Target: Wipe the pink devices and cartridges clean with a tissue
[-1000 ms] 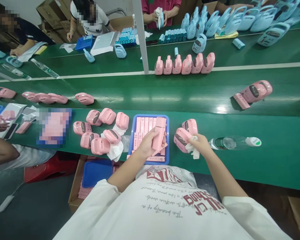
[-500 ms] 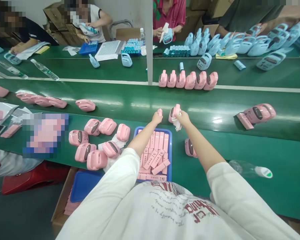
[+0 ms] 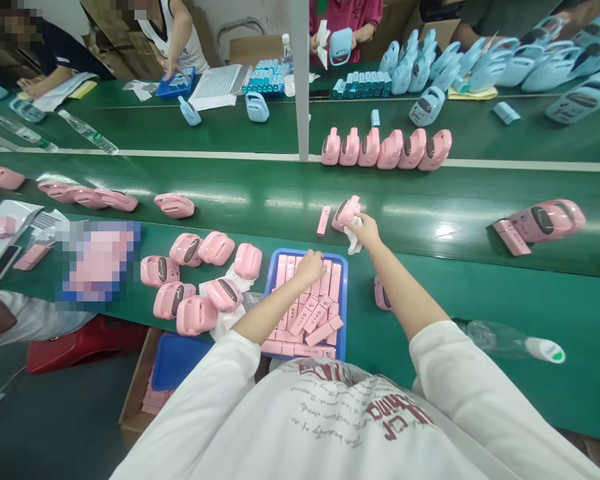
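My left hand (image 3: 311,268) is over the upper part of a blue tray (image 3: 345,300) filled with small pink boxes (image 3: 316,316); its fingers are bent down and what they hold, if anything, is hidden. My right hand (image 3: 367,231) is closed on a white cloth (image 3: 353,240) and touches a pink device (image 3: 347,212) standing on the green belt. One small pink box (image 3: 323,221) lies on the belt left of that device. Another pink device (image 3: 381,293) is partly hidden behind my right forearm.
Several pink devices (image 3: 197,315) stand left of the tray. A clear bottle (image 3: 503,339) lies at the right. A pink device with a box (image 3: 550,221) is farther right on the belt. Pink devices (image 3: 369,148) line the far divider. Co-workers sit opposite, and one is at the left.
My left hand has let go of a small pink box on the belt and moved back to the tray. The right hand stays at the pink device, which is tilted differently.
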`<move>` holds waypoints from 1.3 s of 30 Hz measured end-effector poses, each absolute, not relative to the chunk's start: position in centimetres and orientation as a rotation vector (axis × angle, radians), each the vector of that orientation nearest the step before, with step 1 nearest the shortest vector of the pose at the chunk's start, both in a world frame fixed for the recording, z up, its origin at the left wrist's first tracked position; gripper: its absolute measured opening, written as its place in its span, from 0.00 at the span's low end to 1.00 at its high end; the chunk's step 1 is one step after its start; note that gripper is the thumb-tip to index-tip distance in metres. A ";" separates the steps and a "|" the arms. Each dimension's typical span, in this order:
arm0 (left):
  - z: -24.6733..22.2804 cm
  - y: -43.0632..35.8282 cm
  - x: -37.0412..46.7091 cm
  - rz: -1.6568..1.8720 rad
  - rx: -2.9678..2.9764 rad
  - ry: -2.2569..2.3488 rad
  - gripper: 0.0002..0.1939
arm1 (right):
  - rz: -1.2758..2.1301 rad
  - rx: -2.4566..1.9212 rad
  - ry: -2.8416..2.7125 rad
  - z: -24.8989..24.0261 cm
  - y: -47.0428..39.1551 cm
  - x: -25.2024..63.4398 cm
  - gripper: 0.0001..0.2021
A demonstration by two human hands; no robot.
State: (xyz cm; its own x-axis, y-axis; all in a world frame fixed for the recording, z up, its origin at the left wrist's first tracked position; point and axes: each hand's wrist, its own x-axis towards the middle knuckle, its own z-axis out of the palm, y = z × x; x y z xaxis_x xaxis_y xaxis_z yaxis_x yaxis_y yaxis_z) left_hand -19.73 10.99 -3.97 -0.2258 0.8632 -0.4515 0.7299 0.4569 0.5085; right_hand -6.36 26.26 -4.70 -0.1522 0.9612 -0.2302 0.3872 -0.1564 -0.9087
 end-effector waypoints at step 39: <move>-1.6 2.9 -15.6 0.090 1.375 2.032 0.11 | 1.710 -1.417 -0.869 -4.0 3.7 8.7 0.23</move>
State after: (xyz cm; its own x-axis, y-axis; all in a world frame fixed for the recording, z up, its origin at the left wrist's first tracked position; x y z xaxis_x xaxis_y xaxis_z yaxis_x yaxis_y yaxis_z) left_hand -15.62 2.85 -1.57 -0.2177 0.8452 -0.4881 0.7986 0.4417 0.4088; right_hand 8.74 3.67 -4.03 -0.1170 0.8664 -0.4855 -0.1186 -0.4975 -0.8593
